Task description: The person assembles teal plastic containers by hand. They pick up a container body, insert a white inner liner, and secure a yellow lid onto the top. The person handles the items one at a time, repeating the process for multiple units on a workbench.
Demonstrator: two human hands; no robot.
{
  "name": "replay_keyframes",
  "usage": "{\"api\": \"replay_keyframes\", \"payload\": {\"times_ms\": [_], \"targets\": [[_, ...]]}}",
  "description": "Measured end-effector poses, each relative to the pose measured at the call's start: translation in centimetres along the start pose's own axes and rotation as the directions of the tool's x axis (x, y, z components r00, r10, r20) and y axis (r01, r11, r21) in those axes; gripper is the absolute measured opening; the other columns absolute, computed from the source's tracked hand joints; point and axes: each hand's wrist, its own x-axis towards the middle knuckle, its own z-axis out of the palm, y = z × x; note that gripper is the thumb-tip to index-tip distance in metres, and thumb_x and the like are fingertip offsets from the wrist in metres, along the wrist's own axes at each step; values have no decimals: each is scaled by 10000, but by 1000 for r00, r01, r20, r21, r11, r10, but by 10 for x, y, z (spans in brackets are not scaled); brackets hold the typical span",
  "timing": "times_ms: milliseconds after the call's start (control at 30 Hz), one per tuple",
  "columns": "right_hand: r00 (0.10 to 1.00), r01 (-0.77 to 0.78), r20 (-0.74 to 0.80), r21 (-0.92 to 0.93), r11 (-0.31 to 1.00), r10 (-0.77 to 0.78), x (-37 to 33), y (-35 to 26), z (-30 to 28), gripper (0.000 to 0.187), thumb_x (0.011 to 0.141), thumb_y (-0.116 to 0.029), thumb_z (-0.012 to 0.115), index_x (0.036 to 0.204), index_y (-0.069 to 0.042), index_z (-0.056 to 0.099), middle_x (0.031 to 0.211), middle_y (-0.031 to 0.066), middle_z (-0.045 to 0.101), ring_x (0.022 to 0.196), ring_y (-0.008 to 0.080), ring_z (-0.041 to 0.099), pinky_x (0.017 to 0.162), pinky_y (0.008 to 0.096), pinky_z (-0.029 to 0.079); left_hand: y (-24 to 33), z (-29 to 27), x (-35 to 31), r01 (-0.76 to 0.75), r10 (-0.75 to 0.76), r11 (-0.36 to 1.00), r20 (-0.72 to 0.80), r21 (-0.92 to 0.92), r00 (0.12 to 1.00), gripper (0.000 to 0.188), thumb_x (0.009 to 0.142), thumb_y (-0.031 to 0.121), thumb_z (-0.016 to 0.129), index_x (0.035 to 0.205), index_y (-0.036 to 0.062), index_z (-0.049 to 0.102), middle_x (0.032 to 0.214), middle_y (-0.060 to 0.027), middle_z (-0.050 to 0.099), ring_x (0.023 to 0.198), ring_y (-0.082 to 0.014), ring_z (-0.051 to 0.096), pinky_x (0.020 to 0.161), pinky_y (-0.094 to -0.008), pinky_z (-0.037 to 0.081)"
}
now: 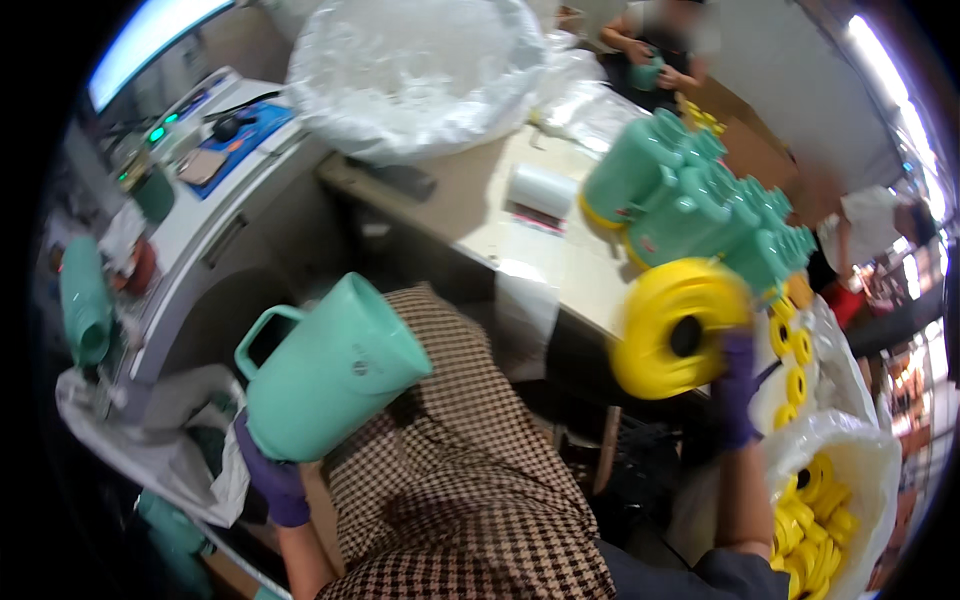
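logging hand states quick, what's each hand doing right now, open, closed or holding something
Left hand: holding the green jug, tilted, near its base.
Right hand: holding the yellow disc by its edge.

Purple gloves (280,488) go with a dark sleeve (740,577) and brown checked garment (450,455)

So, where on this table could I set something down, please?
The table looks bare between the plastic-lined bin and the film roll, with a smaller patch between roll and standing green jugs. Around those jugs and the yellow rings, it is crowded.
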Motion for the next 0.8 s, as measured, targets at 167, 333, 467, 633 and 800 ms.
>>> {"api": "replay_keyframes", "payload": {"times_ms": [167, 333, 467, 633, 800], "targets": [[862, 78, 501, 27, 997, -81, -103, 82, 214, 395, 987, -153, 620, 1342, 10, 565, 1187, 159, 585, 1116, 272, 567, 1014, 371, 439, 37, 9, -18, 93, -120, 914, -46, -394, 992, 346, 1098, 268, 401, 1331, 63, 555, 1348, -48, 579, 1185, -169, 577, 1039, -340, 461], [556, 554, 592, 259, 791, -583, -105, 58, 214, 460, 856, -174, 708, 1282, -31, 612, 1108, 187, 542, 1039, 304, 574, 982, 475, 452, 66, -2, -36, 23, 11, 972, -142, 235, 990, 342, 1072, 235, 357, 1225, 14, 568, 1171, -86, 595, 1077, -158, 569, 968, -316, 452], [745, 374, 593, 7, 927, -305, -110, 63, 215, 586, 881, -229, 699, 1386, 26, 547, 1023, 160, 585, 957, 325, 594, 930, 427, 478, 75, 0, -27, -110, 140, 774, 0, 623, 990, 340, 1062, 222, 355, 1188, -3, 577, 1132, -110, 603, 1017, -172, 574, 932, -314, 457], [867, -68, 468, 450, 890, -171, -43, 20, 230, 724, 1063, -532, 373, 1493, 50, 384, 1439, 198, 516, 1330, 285, 511, 1131, 395, 375, 107, 30, -22, -64, 60, 924, 24, 376, 998, 305, 1050, 192, 392, 1169, -5, 592, 1120, -117, 602, 1028, -189, 572, 939, -330, 448], [822, 232, 404, 406, 884, -401, -21, -12, 250, 796, 1043, -591, 335, 1476, 75, 391, 1382, 220, 527, 1247, 331, 536, 1096, 413, 391, 114, 76, -15, -178, 167, 908, 61, 380, 984, 342, 1048, 217, 382, 1154, -40, 582, 1128, -162, 600, 1041, -260, 587, 943, -348, 444]]}}
